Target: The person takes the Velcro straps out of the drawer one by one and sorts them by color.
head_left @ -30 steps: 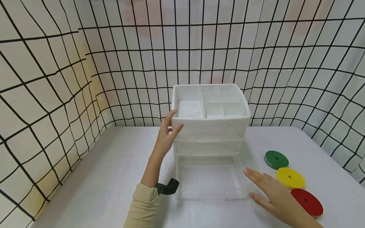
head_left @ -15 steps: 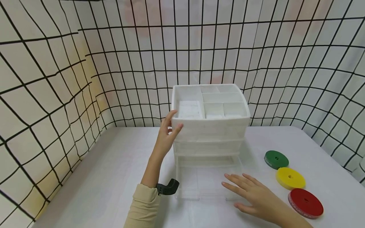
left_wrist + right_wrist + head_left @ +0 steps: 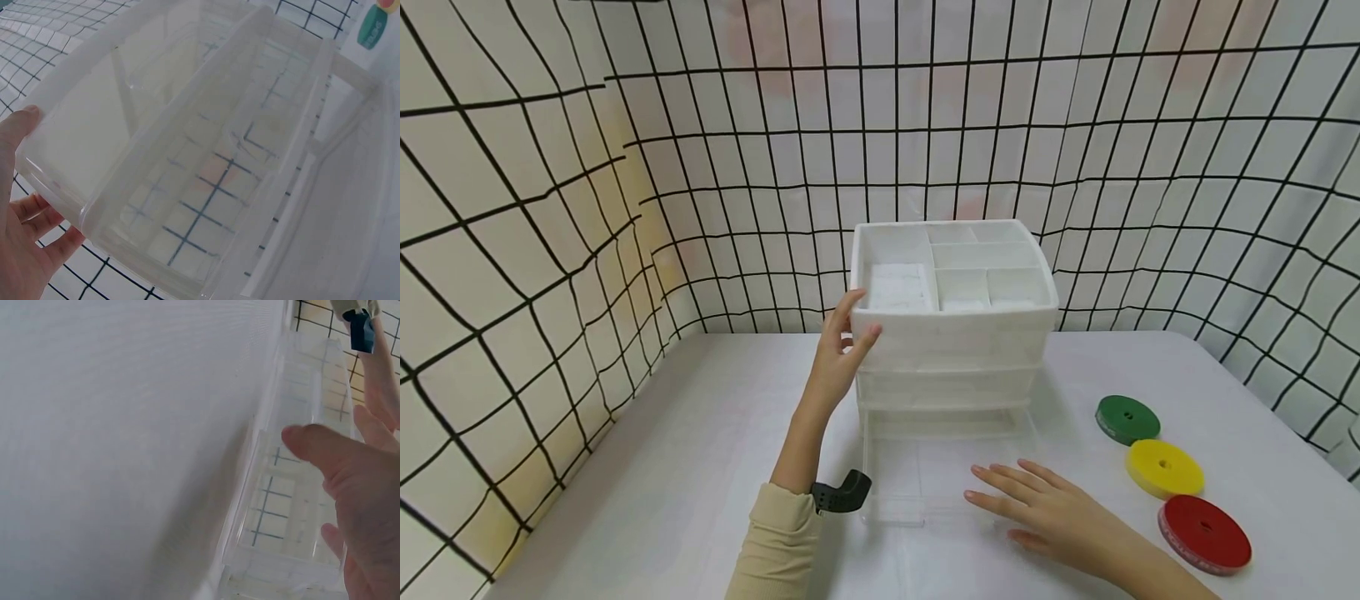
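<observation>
A white plastic drawer organizer (image 3: 951, 342) with a compartmented top stands on the table, its clear bottom drawer (image 3: 895, 471) pulled out toward me. My left hand (image 3: 835, 358) grips the organizer's left front corner, thumb on the front and fingers at the side; the left wrist view shows this left hand (image 3: 28, 256) against the translucent wall. My right hand (image 3: 1063, 521), fingers spread and fairly straight, is over the drawer's front right part. In the right wrist view the thumb of the right hand (image 3: 369, 494) extends over the drawer (image 3: 269, 506); contact cannot be told.
Right of the organizer lie three flat rolls, seemingly ribbon: a green roll (image 3: 1127, 419), a yellow roll (image 3: 1164, 469) and a red roll (image 3: 1205, 535). Black wire grid (image 3: 820, 158) encloses the white table (image 3: 700, 467) at back and sides.
My right hand has moved left, from beside the rolls to over the open drawer's front, uncovering the red roll. My left hand has stayed on the organizer's corner.
</observation>
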Demonstrator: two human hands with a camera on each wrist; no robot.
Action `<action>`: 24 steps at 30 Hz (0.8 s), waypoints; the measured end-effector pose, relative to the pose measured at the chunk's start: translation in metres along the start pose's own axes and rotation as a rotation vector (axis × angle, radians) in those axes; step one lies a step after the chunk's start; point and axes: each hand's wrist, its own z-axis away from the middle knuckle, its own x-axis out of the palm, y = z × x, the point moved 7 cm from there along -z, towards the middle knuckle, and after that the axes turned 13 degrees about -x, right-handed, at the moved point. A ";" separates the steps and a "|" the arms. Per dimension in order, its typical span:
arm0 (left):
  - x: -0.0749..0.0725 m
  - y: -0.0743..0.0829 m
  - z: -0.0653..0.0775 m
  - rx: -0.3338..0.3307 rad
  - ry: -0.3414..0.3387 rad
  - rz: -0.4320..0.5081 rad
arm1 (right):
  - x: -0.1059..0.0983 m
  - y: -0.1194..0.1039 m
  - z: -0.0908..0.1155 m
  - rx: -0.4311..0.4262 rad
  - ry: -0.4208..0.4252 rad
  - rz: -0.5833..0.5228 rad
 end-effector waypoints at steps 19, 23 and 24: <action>0.002 -0.026 -0.018 0.056 0.028 0.001 | 0.002 -0.005 -0.003 -0.117 0.041 0.107; 0.002 -0.027 -0.017 0.050 0.026 -0.008 | 0.002 -0.004 -0.003 -0.117 0.047 0.113; 0.001 -0.027 -0.017 0.048 0.026 -0.008 | 0.002 -0.004 -0.004 -0.113 0.042 0.115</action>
